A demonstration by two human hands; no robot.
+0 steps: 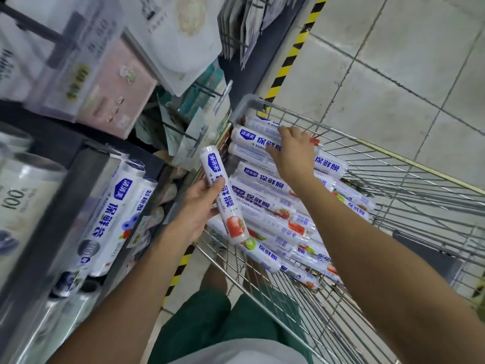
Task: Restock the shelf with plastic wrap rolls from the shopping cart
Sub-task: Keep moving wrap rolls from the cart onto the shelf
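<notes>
A: Which hand is nearer the grey shelf [78, 179]?
B: The left hand [199, 208]; it grasps a white tomato-printed plastic wrap roll [228, 206]. The right hand [294, 151] lies on another roll [252, 139] at the wire cart's [409, 185] far corner, grip unclear.

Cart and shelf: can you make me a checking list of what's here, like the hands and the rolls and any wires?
Surface: cart, a wire basket, stands beside the shelf.
Job's things: many rolls piled in the cart; one held roll over the cart's shelf-side edge.
Clutter: nothing seen.
Grippers: left hand grips the held roll; right hand lies on the far rolls, grip unclear.
Cables: nothing seen.
Surroundings: bag rolls on the shelf, packs hanging above, tiled floor, yellow-black tape along the shelf foot.
</notes>
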